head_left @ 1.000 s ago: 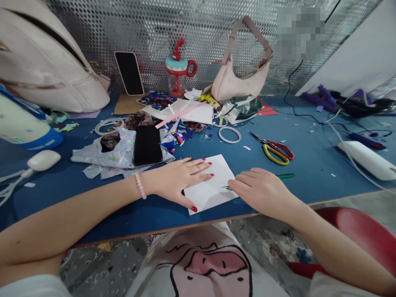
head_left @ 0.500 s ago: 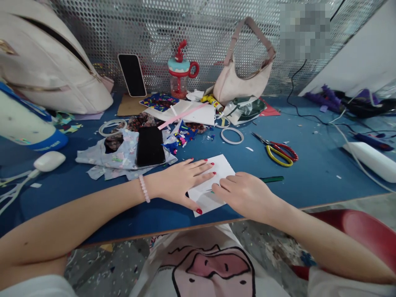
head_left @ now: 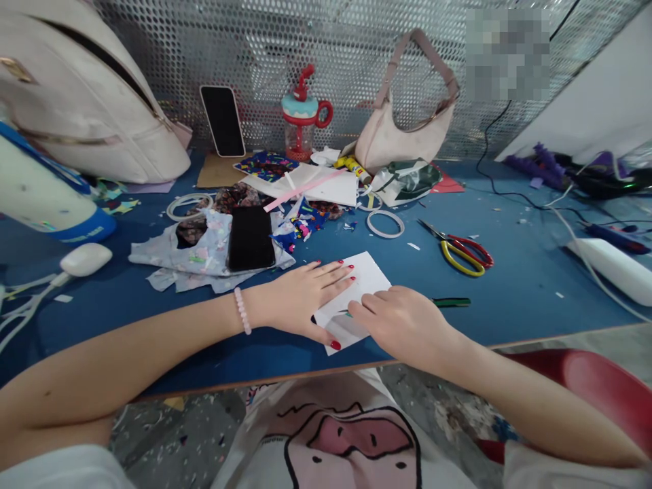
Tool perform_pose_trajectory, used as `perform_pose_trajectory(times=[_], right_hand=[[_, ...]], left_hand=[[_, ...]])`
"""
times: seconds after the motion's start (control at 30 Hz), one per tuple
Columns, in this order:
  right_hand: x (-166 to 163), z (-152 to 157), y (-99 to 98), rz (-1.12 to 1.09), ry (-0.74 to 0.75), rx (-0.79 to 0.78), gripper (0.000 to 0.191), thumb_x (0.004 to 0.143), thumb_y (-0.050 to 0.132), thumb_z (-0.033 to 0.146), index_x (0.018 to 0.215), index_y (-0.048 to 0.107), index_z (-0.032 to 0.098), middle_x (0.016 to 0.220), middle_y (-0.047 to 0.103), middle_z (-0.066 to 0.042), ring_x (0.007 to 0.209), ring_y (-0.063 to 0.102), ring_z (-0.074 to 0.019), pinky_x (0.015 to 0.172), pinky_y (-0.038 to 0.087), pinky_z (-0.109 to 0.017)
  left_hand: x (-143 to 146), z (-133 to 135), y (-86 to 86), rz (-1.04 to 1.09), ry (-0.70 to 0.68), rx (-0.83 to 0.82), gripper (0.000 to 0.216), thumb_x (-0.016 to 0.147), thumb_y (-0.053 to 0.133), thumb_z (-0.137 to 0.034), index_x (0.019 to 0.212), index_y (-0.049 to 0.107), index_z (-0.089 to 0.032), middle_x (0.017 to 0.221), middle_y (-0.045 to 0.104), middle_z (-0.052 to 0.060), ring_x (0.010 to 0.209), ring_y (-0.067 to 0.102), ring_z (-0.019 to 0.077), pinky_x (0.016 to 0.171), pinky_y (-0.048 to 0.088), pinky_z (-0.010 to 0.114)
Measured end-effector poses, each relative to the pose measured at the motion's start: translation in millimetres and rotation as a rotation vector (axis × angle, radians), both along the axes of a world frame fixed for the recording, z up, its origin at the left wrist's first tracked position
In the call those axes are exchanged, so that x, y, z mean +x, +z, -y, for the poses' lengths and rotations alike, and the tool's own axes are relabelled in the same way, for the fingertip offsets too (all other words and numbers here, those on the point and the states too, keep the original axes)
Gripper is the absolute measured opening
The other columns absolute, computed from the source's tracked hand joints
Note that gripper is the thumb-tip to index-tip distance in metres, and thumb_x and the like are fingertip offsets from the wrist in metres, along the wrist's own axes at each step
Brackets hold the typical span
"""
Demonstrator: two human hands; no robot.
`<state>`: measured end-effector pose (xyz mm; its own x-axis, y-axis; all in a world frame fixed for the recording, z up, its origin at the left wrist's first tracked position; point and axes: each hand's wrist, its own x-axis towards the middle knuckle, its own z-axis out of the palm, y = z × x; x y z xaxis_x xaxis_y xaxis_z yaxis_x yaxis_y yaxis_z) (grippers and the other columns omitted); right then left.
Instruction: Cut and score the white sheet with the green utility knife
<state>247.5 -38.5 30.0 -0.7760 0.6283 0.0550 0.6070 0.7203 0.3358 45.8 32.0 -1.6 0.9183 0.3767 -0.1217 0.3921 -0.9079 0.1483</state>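
A folded-looking sheet of white paper lies near the table's front edge. My left hand is spread flat over its left side, fingers apart, thumb near the lower corner. My right hand is closed in a fist-like grip on the paper's right side. It grips a slim green craft knife, whose handle sticks out behind the hand. The thin tip shows at the front, against the paper's slit or edge; most of the knife is hidden by my fingers.
Red-and-yellow-handled scissors and a white ring of tape lie beyond my right hand. A black phone rests on fabric scraps. Farther back stand a cup, a handbag and a backpack. A bottle is at left.
The view has shifted slightly, moving the scene a little to the right. The left thumb and the paper have edged slightly right; the right hand keeps its grip, almost in place.
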Motion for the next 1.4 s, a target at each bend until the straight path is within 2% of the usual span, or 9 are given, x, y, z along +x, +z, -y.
perform_pose_trajectory(times=[0.23, 0.33, 0.5, 0.7, 0.9, 1.03, 1.2, 1.4], right_hand=[[-11, -4, -1.0, 0.005, 0.031, 0.005, 0.014, 0.077, 0.050, 0.004, 0.077, 0.059, 0.015, 0.064, 0.063, -0.004, 0.051, 0.053, -0.0140, 0.051, 0.019, -0.030], [-15, -4, -1.3, -0.008, 0.033, 0.015, 0.014, 0.076, 0.051, 0.004, 0.074, 0.058, 0.015, 0.062, 0.063, -0.004, 0.050, 0.052, -0.0139, 0.051, 0.020, -0.030], [-20, -4, 0.0, 0.005, 0.014, 0.000, 0.013, 0.074, 0.054, 0.004, 0.074, 0.059, 0.016, 0.063, 0.063, -0.003, 0.052, 0.053, -0.0136, 0.051, 0.019, -0.029], [2, -4, 1.3, -0.070, 0.007, 0.026, 0.018, 0.077, 0.050, 0.002, 0.070, 0.057, 0.017, 0.058, 0.058, -0.001, 0.049, 0.048, -0.0129, 0.052, 0.022, -0.030], [39, 7, -6.4, -0.190, -0.127, 0.129, 0.025, 0.089, 0.044, 0.009, 0.072, 0.060, 0.017, 0.055, 0.055, 0.000, 0.048, 0.044, -0.0114, 0.052, 0.022, -0.028], [43, 20, -11.6, -0.295, -0.260, 0.174, 0.031, 0.095, 0.039, 0.017, 0.072, 0.059, 0.016, 0.056, 0.056, 0.000, 0.049, 0.045, -0.0108, 0.052, 0.023, -0.027], [34, 24, -13.0, -0.230, -0.273, 0.130, 0.028, 0.091, 0.040, 0.010, 0.069, 0.057, 0.017, 0.055, 0.054, 0.001, 0.046, 0.044, -0.0111, 0.051, 0.020, -0.028], [24, 18, -13.8, -0.162, -0.250, 0.110, 0.021, 0.082, 0.047, 0.003, 0.068, 0.057, 0.017, 0.054, 0.055, 0.000, 0.047, 0.046, -0.0120, 0.052, 0.020, -0.029]], left_hand=[[-1, 0, 1.6, 0.049, 0.040, -0.048, 0.108, 0.072, 0.058, -0.073, 0.149, 0.021, -0.007, 0.157, 0.013, 0.016, 0.146, 0.011, 0.0299, 0.118, 0.013, 0.043], [-4, -8, 8.5, 0.042, -0.025, -0.126, 0.112, 0.070, 0.061, -0.073, 0.149, 0.022, -0.003, 0.156, 0.016, 0.018, 0.146, 0.011, 0.0290, 0.119, 0.015, 0.039], [-9, -22, 17.5, 0.042, -0.125, -0.182, 0.091, 0.080, 0.064, -0.055, 0.147, 0.028, -0.004, 0.155, 0.020, 0.017, 0.145, 0.015, 0.0254, 0.119, 0.017, 0.034], [-11, -20, 17.7, 0.007, -0.129, -0.152, 0.091, 0.083, 0.057, -0.060, 0.148, 0.026, -0.005, 0.156, 0.017, 0.016, 0.146, 0.012, 0.0238, 0.119, 0.013, 0.033], [-6, -5, 7.8, 0.041, -0.053, -0.033, 0.087, 0.085, 0.053, -0.063, 0.150, 0.023, -0.014, 0.157, 0.010, 0.016, 0.146, 0.010, 0.0304, 0.117, 0.015, 0.042], [-3, 7, 5.5, 0.035, 0.031, 0.011, 0.085, 0.086, 0.049, -0.066, 0.149, 0.026, -0.015, 0.157, 0.012, 0.018, 0.144, 0.015, 0.0346, 0.114, 0.020, 0.047], [0, 19, 5.1, 0.032, 0.125, 0.053, 0.086, 0.086, 0.047, -0.068, 0.148, 0.028, -0.012, 0.156, 0.015, 0.020, 0.143, 0.018, 0.0374, 0.112, 0.024, 0.050], [1, 23, 0.1, 0.077, 0.136, 0.096, 0.087, 0.085, 0.044, -0.071, 0.146, 0.031, -0.011, 0.155, 0.017, 0.021, 0.143, 0.018, 0.0377, 0.111, 0.025, 0.051]])
